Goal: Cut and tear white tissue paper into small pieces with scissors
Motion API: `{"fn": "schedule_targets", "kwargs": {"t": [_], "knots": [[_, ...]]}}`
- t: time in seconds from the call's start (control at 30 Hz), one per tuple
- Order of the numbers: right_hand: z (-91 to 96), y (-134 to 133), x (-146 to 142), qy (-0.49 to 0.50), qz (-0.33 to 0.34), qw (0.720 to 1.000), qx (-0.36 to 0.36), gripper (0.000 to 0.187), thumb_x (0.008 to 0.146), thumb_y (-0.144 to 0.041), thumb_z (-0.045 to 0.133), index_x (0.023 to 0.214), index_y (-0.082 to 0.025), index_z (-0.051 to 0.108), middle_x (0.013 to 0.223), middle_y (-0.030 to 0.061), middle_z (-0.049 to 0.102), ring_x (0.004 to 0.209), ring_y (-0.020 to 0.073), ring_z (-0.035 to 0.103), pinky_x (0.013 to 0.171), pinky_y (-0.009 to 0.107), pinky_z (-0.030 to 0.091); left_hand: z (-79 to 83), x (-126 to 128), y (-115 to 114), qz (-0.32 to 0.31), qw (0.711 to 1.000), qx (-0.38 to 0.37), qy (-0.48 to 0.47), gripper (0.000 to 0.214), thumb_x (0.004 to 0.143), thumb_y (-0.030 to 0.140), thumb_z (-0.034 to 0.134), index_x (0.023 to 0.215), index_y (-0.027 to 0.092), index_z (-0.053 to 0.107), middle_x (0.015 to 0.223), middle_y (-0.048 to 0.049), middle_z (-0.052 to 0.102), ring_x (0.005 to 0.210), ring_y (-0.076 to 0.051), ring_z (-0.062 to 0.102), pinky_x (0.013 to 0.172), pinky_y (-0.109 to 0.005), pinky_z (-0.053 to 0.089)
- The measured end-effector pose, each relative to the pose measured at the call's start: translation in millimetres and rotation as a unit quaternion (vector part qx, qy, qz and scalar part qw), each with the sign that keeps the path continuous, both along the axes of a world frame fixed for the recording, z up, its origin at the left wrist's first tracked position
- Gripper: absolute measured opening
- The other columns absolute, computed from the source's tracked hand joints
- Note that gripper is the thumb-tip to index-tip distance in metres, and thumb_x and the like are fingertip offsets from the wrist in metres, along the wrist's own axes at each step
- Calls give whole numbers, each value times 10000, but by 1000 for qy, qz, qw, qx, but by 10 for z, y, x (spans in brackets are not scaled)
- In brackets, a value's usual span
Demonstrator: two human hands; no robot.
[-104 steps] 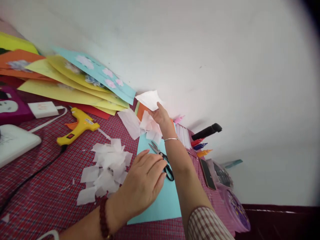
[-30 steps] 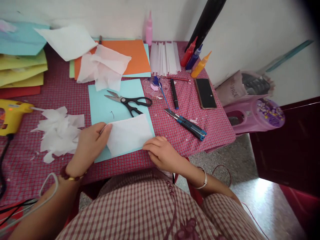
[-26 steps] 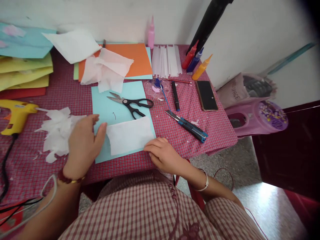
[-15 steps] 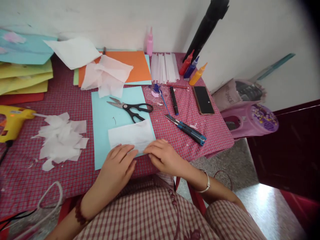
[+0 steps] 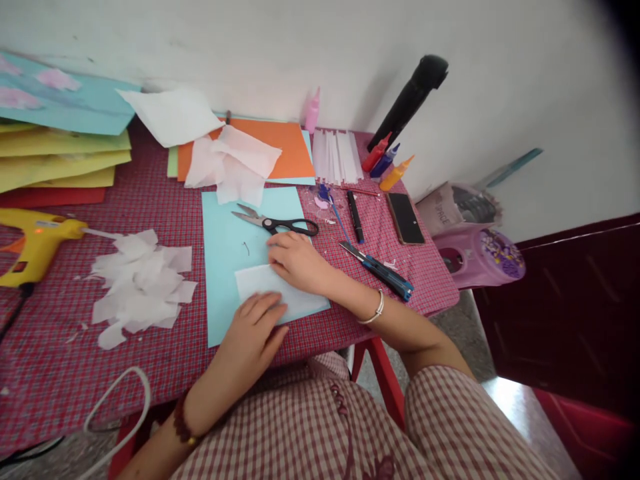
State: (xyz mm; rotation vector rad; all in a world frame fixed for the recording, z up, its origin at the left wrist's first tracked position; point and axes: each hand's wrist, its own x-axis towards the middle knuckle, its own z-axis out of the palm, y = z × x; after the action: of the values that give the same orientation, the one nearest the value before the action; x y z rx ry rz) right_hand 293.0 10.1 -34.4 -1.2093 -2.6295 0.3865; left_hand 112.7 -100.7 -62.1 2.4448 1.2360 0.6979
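Head view: white tissue sheet (image 5: 300, 301) lies flat on light-blue card (image 5: 225, 247), near table edge. L hand (image 5: 253, 333) is flat, fingers spread, pressing sheet's near-left part, gripping nothing. R hand (image 5: 297, 261) is palm-down on sheet's far edge, fingers bent; can't tell if it pinches the paper. It covers much of the sheet. Scissors (image 5: 276, 223) are just beyond R hand, on same card. Heap of white scraps (image 5: 140, 283) and glue gun (image 5: 35, 241) lie to the left. Utility knife (image 5: 379, 268), marker (image 5: 355, 217) and phone (image 5: 405, 218) lie to the right, apart from the hands.
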Motion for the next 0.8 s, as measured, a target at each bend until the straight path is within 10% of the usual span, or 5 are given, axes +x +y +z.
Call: {"fn": "schedule_targets", "kwargs": {"t": [0.2,0.43,0.8], "knots": [[464,-69,-22,13,26,999,42,169,971,-221,486,919,-144,627,892,61,636,863,194,547,806,329,363,460,-224,423,148,979,140,-29,633,830,274,654,1415,180,432,1434,-182,490,1327,-339,458,1107,-530,351],[885,-460,47,10,46,990,134,259,1014,-213,393,916,-164,627,875,58,636,854,189,521,806,339,353,726,-111,530,68,971,220,-70,125,841,161,601,880,253,675,1210,-20,663,1236,-255,544,1156,-509,296],[-123,-910,344,11,32,999,-11,163,939,-174,507,868,-163,654,862,66,647,816,195,520,752,330,367,56,-320,-37,-5,992,99,73,109,875,131,580,858,180,676,992,-86,713,924,-250,640,817,-405,484]]}}
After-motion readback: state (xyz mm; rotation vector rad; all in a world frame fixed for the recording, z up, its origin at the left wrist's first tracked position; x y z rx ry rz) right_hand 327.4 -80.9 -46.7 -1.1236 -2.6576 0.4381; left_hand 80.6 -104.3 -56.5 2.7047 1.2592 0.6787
